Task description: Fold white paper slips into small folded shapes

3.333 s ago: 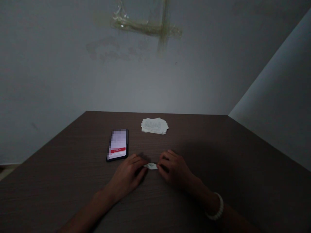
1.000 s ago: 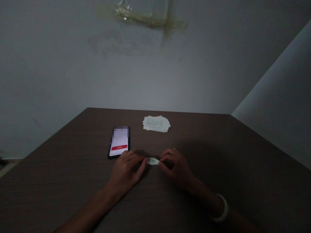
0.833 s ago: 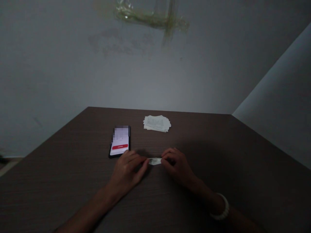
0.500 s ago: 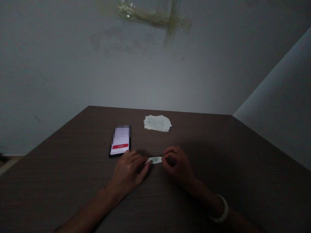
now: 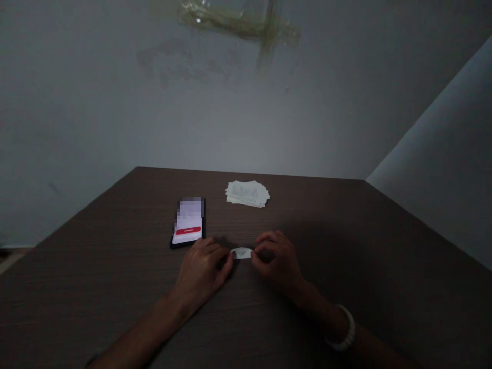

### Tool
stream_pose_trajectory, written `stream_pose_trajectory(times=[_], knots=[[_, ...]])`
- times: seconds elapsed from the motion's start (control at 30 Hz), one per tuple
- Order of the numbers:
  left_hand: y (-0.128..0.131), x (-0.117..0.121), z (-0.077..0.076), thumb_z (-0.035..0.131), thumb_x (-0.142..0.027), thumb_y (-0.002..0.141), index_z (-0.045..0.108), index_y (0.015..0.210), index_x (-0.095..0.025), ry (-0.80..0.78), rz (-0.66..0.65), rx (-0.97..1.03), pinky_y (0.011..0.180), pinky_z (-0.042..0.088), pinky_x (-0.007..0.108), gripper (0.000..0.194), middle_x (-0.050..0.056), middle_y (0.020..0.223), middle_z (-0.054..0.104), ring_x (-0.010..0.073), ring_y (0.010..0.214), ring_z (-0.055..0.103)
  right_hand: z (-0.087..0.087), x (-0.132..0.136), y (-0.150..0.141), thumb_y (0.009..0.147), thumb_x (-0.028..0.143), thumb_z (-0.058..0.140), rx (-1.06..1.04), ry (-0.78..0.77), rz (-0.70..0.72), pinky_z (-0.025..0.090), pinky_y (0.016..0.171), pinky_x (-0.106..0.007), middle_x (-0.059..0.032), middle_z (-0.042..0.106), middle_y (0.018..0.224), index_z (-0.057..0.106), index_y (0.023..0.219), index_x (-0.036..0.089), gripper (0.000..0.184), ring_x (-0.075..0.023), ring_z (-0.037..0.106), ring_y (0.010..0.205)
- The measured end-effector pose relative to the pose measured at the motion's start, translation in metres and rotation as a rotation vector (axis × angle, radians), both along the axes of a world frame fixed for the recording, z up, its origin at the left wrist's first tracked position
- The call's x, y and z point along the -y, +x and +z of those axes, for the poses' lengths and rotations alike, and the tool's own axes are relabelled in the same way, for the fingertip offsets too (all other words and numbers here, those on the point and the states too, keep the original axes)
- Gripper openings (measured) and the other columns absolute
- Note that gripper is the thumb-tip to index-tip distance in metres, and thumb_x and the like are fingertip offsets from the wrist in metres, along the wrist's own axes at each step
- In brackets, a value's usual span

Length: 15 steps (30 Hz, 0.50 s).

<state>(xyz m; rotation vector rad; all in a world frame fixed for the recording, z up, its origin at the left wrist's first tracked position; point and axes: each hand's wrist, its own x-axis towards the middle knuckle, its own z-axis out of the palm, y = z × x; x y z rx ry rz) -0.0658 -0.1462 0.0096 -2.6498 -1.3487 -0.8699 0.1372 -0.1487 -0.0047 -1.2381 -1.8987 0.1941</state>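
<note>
A small piece of white paper [image 5: 242, 252] with dark print on it spans the gap between my hands, low over the table. My left hand [image 5: 205, 264] pinches its left end between thumb and fingers. At the other end, the thumb and index finger of my right hand [image 5: 277, 259] are closed on the paper. Its middle bows upward slightly, and my fingertips hide both ends. Just beyond my left hand lies a phone [image 5: 188, 237] with its screen lit.
A loose stack of printed paper pieces [image 5: 248, 193] lies farther back on the dark wooden table [image 5: 115, 230]. Behind the table stands a grey wall [image 5: 246, 123] with yellowish tape on it. A white bracelet [image 5: 348, 330] circles my right wrist.
My right hand has come slightly closer to my left, and the paper between them now bows up more. The whole view has shifted a little.
</note>
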Motion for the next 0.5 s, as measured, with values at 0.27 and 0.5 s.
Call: stream_pose_trajectory(times=[0.27, 0.5], knots=[[0.0009, -0.0002, 0.0002, 0.048, -0.025, 0.090, 0.069, 0.069, -0.018, -0.005, -0.007, -0.066, 0.064, 0.042, 0.035, 0.031, 0.004, 0.061, 0.066, 0.0212, 0.065, 0.057, 0.0025, 0.0010, -0.0056, 0.075, 0.013, 0.069, 0.008, 0.013, -0.009, 0.046, 0.076, -0.035, -0.0030, 0.066, 0.083, 0.061, 0.064, 0.021, 0.015, -0.0186, 0.058, 0.079], [0.0019, 0.0019, 0.0011, 0.051, -0.026, 0.089, 0.067, 0.068, -0.018, -0.042, 0.016, -0.057, 0.066, 0.042, 0.037, 0.028, 0.005, 0.063, 0.066, 0.0215, 0.066, 0.058, 0.0018, 0.0013, -0.0056, 0.074, 0.010, 0.068, 0.057, 0.036, -0.016, 0.047, 0.076, -0.034, -0.0047, 0.067, 0.091, 0.060, 0.063, 0.020, 0.017, -0.0204, 0.058, 0.086]])
